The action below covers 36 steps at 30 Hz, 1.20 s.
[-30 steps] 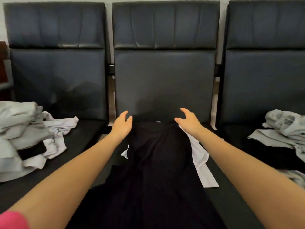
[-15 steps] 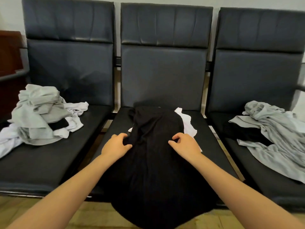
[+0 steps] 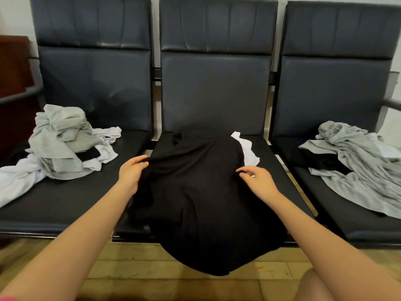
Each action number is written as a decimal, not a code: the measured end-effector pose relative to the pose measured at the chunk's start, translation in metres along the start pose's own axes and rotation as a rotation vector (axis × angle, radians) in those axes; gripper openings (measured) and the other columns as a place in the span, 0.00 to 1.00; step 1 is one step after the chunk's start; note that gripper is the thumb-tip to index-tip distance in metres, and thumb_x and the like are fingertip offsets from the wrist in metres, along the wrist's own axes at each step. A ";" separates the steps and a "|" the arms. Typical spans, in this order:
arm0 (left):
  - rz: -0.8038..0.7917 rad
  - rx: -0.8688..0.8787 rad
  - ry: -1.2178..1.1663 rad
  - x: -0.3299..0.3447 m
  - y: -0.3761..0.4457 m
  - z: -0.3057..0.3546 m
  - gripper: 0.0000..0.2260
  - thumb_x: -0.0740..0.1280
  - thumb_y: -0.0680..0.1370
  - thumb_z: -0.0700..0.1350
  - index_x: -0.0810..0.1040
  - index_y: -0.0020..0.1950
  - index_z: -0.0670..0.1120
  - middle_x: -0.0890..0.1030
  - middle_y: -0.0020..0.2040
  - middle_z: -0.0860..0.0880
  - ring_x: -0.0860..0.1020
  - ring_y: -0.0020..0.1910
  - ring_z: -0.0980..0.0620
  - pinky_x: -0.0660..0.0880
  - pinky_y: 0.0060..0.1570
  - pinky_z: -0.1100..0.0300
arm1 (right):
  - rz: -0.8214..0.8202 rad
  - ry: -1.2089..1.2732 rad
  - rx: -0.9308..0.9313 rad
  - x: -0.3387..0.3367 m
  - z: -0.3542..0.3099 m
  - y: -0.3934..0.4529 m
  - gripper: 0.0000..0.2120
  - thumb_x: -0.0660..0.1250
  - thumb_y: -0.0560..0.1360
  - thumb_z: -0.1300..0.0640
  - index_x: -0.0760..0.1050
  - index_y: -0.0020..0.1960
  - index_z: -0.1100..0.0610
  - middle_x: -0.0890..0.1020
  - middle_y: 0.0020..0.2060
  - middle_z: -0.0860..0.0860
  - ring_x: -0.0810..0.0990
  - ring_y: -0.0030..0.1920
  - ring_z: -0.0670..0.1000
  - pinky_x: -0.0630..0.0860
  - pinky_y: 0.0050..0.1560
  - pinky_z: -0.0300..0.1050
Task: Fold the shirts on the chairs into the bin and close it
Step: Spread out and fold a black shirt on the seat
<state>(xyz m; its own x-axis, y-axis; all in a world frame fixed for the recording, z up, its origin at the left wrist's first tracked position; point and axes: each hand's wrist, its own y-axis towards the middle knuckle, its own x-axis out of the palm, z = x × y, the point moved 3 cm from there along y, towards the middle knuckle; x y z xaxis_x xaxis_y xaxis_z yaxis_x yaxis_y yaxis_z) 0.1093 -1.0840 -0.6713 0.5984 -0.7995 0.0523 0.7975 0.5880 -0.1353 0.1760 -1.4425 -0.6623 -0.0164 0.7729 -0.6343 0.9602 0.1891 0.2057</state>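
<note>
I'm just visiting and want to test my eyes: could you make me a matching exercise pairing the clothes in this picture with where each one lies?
Things:
1. black shirt
2. white garment
3. heap of grey and white clothes
4. loose light grey shirt

Places:
A. right chair seat
B. draped over the middle seat's front edge
C. left chair seat
D. peeking out from under the black shirt

Pairs: 1-B, 2-D, 3-C, 4-A

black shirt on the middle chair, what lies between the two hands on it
Head view: only black shirt fabric lies between the left hand and right hand.
</note>
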 end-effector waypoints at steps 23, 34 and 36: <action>-0.141 0.256 0.917 -0.018 -0.061 -0.008 0.19 0.67 0.78 0.50 0.73 0.68 0.47 0.78 0.60 0.43 0.75 0.61 0.45 0.70 0.58 0.55 | -0.263 -0.142 0.289 -0.052 0.023 -0.044 0.25 0.68 0.76 0.48 0.68 0.70 0.53 0.77 0.42 0.50 0.78 0.38 0.48 0.70 0.31 0.38; -0.326 0.412 0.915 -0.019 -0.127 -0.006 0.09 0.65 0.79 0.46 0.81 0.58 0.48 0.79 0.53 0.56 0.75 0.56 0.57 0.67 0.56 0.64 | -0.316 -0.168 -0.035 -0.058 -0.017 -0.114 0.11 0.66 0.78 0.60 0.78 0.57 0.49 0.71 0.32 0.39 0.72 0.28 0.37 0.67 0.32 0.28; -0.325 0.443 0.903 -0.019 -0.133 -0.006 0.10 0.67 0.79 0.46 0.81 0.59 0.49 0.78 0.53 0.57 0.74 0.57 0.59 0.67 0.58 0.64 | -0.289 -0.092 -0.038 -0.059 -0.018 -0.116 0.13 0.66 0.77 0.62 0.78 0.59 0.50 0.70 0.34 0.38 0.72 0.29 0.31 0.67 0.33 0.25</action>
<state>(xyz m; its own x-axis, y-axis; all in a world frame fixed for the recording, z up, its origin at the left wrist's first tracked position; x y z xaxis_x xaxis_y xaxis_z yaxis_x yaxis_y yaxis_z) -0.0087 -1.1473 -0.6606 0.2164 -0.6145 -0.7587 0.9750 0.1759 0.1356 0.0608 -1.4986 -0.6353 -0.2606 0.6259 -0.7351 0.9083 0.4170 0.0330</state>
